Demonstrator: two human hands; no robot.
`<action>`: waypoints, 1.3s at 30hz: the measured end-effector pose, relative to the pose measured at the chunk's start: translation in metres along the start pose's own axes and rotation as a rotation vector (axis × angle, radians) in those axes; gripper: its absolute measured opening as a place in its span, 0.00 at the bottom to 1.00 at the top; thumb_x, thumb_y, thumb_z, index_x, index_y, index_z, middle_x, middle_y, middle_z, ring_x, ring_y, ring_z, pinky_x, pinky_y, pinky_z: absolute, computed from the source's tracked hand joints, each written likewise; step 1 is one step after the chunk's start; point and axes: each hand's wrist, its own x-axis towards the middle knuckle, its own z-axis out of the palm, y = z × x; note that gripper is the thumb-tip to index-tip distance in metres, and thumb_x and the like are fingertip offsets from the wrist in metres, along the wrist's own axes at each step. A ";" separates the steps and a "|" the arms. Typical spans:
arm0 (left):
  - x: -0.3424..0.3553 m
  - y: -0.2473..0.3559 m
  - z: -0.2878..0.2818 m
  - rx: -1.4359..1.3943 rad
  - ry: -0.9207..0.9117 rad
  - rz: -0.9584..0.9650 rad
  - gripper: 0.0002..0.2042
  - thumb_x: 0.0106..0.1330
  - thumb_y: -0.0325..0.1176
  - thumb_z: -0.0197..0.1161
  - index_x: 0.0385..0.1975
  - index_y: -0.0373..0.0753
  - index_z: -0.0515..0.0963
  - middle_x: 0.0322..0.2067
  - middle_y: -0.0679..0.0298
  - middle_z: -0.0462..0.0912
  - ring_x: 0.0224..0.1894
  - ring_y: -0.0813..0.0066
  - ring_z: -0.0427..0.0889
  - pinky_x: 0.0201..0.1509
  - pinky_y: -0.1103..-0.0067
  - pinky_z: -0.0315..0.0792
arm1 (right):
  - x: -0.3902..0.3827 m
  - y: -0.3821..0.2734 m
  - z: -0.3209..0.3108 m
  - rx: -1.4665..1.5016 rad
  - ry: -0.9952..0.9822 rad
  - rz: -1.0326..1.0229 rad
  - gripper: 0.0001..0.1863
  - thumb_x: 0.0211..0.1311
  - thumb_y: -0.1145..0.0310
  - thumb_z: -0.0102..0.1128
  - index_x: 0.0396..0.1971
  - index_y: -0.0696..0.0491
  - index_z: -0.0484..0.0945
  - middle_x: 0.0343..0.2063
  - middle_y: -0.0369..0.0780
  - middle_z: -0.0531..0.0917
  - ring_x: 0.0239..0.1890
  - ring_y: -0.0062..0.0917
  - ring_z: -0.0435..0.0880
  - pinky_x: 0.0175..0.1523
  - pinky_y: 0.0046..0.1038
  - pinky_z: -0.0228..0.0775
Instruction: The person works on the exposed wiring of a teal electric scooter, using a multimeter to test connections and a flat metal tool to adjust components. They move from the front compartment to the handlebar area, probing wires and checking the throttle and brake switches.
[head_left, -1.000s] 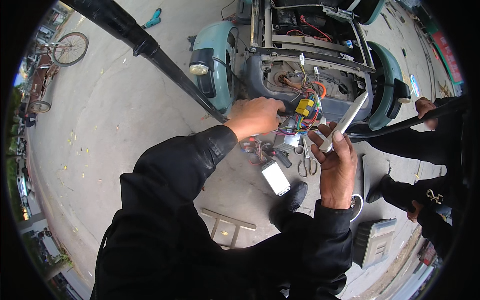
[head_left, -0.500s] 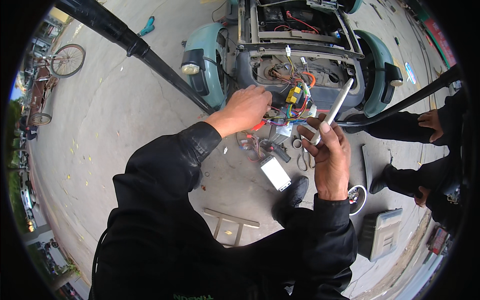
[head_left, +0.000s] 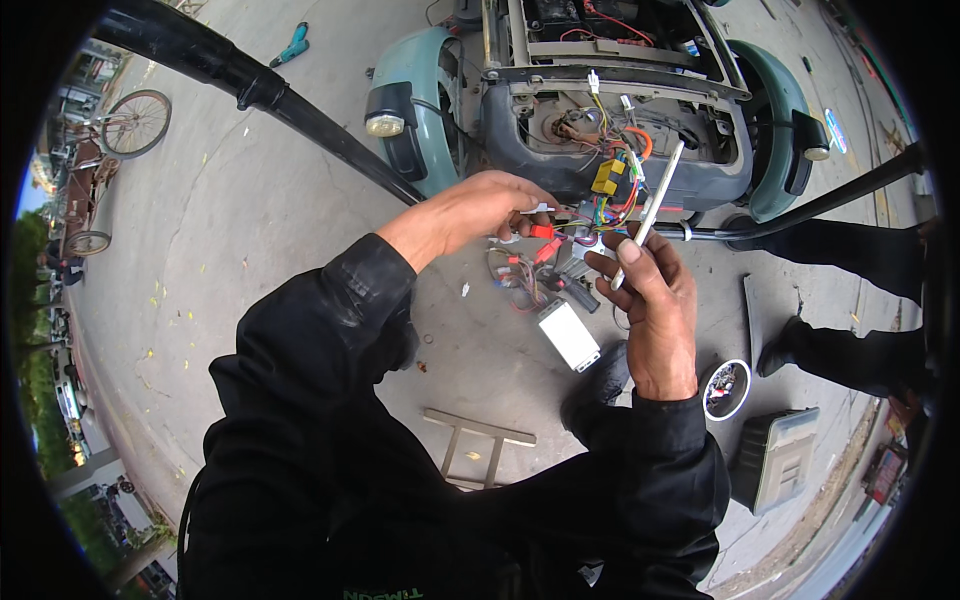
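Observation:
My left hand (head_left: 475, 215) pinches a small white wire connector (head_left: 541, 208), beside a red connector (head_left: 543, 231) in the tangle of coloured wires. My right hand (head_left: 650, 310) grips a long, slim white object (head_left: 666, 183), angled up toward the vehicle. A yellow block (head_left: 609, 177) hangs among the wires at the front of the partly stripped vehicle body (head_left: 700, 180), which has pale teal fenders (head_left: 420, 100). Below the wires lie a silver metal box (head_left: 582, 258), mostly hidden by my fingers, and a white metal box (head_left: 568, 337) on the pavement.
Black poles (head_left: 320, 145) angle in from both sides. A co-worker's legs (head_left: 840, 255) are at the right, near a bowl of small parts (head_left: 725, 390) and a plastic case (head_left: 775, 460). A metal frame (head_left: 480, 440), teal drill (head_left: 292, 45) and tricycle (head_left: 100, 190) rest on the ground.
My left hand has shifted left and upward, and a white connector now shows at its fingertips. The white object tilts more upright. The co-worker's hands have moved mostly out of sight.

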 end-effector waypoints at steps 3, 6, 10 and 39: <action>-0.002 -0.004 -0.001 0.042 -0.001 0.015 0.16 0.73 0.31 0.52 0.53 0.34 0.81 0.43 0.67 0.83 0.38 0.82 0.76 0.39 0.82 0.68 | -0.001 0.001 -0.001 -0.046 0.014 -0.009 0.37 0.59 0.52 0.70 0.58 0.63 0.69 0.50 0.45 0.82 0.50 0.32 0.86 0.54 0.27 0.75; -0.002 -0.007 0.000 0.116 0.013 0.042 0.15 0.73 0.31 0.51 0.52 0.35 0.82 0.44 0.66 0.84 0.39 0.80 0.76 0.40 0.81 0.69 | -0.003 0.003 -0.002 -0.034 0.005 -0.016 0.38 0.58 0.51 0.70 0.59 0.64 0.68 0.50 0.46 0.82 0.50 0.32 0.86 0.53 0.26 0.75; 0.001 -0.007 0.011 0.505 0.128 0.239 0.15 0.74 0.33 0.49 0.50 0.33 0.80 0.45 0.58 0.85 0.45 0.69 0.81 0.47 0.74 0.73 | -0.005 0.006 -0.006 -0.040 -0.001 0.006 0.40 0.57 0.50 0.70 0.60 0.64 0.67 0.51 0.46 0.82 0.50 0.32 0.86 0.53 0.27 0.75; -0.012 -0.016 0.036 -0.093 0.018 -0.058 0.14 0.74 0.37 0.57 0.53 0.39 0.79 0.40 0.69 0.84 0.39 0.81 0.79 0.38 0.81 0.71 | -0.030 0.019 -0.026 -0.116 0.017 0.059 0.43 0.52 0.52 0.75 0.60 0.67 0.69 0.48 0.46 0.82 0.48 0.31 0.85 0.48 0.27 0.73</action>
